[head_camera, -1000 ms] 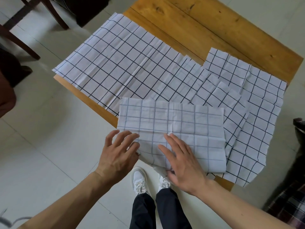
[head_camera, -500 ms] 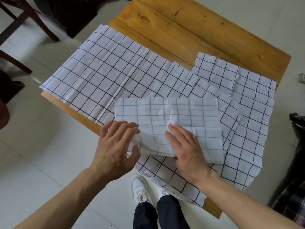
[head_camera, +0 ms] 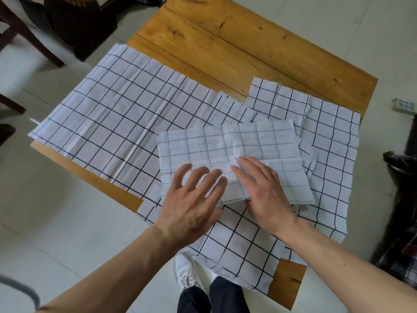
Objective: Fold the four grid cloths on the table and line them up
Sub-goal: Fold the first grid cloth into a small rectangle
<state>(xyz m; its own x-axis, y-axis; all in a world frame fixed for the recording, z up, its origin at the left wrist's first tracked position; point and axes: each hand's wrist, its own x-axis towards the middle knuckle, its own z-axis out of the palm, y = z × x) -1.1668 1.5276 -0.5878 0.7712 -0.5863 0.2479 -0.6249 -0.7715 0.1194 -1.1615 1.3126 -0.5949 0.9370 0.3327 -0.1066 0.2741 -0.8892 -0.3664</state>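
Hands rest on a folded grid cloth (head_camera: pixel 228 150) near the front edge of a wooden worktop (head_camera: pixel 248 46), seen from above by a head-worn camera. The left hand (head_camera: pixel 191 199) lies flat on the cloth's near left part, fingers (head_camera: pixel 198 175) straight and spread apart, gripping nothing. The right hand (head_camera: pixel 264 190) lies flat just beside it on the cloth's near middle, fingers (head_camera: pixel 246 168) straight and close together, pressing down on the fabric. This folded cloth shows its paler side with faint grey lines, and it sits on top of other white cloths with bold black grid lines that lie unfolded and overlapping. A large open grid cloth (head_camera: pixel 108 118) covers the worktop's left side, another (head_camera: pixel 327 132) lies at the right, and one (head_camera: pixel 239 249) hangs over the front edge toward the person. Below, white shoes (head_camera: pixel 185 274) and dark trousers (head_camera: pixel 214 299) stand on a pale tiled floor (head_camera: pixel 56 222). A dark wooden chair (head_camera: pixel 27 37) stands at the upper left.
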